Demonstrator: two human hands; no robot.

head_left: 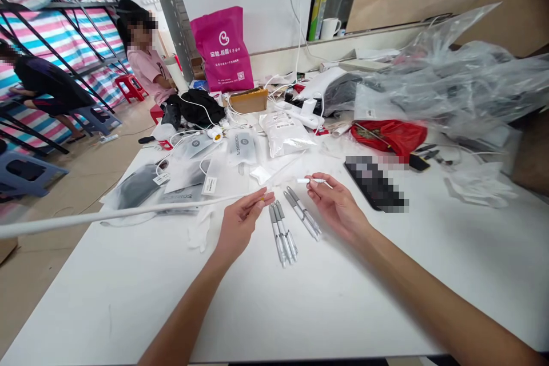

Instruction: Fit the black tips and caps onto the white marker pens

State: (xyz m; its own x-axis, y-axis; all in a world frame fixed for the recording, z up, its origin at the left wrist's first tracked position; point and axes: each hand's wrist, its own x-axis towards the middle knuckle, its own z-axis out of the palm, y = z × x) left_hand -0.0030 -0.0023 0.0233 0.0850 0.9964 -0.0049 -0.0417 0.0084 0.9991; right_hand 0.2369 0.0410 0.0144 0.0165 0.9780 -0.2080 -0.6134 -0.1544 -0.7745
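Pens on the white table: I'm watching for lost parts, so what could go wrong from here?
1. The left hand pinches a small yellowish piece; it might slip and vanish among the plastic bags.
2. The grey pens lie loose between both hands; a wrist could roll them.
3. The right hand holds a white pen part over the table; dropped, it may bounce away.

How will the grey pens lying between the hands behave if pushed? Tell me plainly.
The grey pens look round and slim, so they would probably roll on the smooth white table. They seem stiff and light, likely easy to lift in one grip. Lying tightly side by side, one pushed would probably shift its neighbours.
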